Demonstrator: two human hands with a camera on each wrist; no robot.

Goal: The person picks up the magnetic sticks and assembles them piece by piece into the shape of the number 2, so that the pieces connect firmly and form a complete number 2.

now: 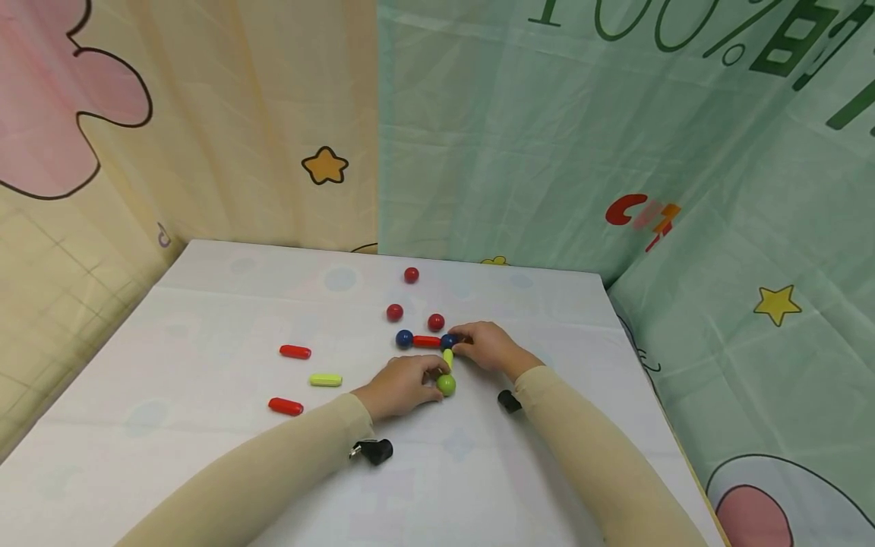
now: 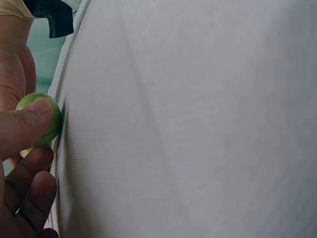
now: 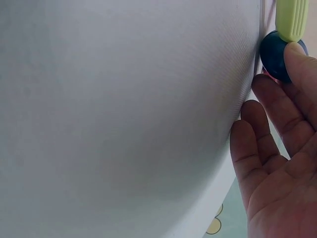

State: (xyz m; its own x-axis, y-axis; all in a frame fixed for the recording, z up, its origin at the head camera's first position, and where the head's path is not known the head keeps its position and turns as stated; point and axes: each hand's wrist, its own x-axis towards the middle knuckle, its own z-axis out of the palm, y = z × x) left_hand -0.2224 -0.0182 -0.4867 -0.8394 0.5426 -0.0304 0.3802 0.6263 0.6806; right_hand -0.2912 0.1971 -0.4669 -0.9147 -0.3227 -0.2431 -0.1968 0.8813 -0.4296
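My left hand (image 1: 399, 386) pinches a green ball (image 1: 446, 385) between thumb and fingers; the left wrist view shows the thumb on the ball (image 2: 55, 116). From this ball a yellow-green rod (image 1: 447, 358) runs up to a dark blue ball (image 1: 447, 341). My right hand (image 1: 491, 348) holds that blue ball, and in the right wrist view the thumb presses the ball (image 3: 273, 55) beside the ribbed rod (image 3: 292, 20). A red rod (image 1: 427, 342) joins it to a second blue ball (image 1: 404, 339) on the left, which neither hand touches.
Behind the joined pieces lie loose red balls: one far back (image 1: 411, 275), another (image 1: 394, 312) at left and a third (image 1: 436, 323) nearer. Leftward on the white-covered table (image 1: 171, 327) are two red rods, one rear (image 1: 295, 352), one front (image 1: 285, 406), and a yellow-green rod (image 1: 325, 380). Printed curtains (image 1: 465, 152) hang behind.
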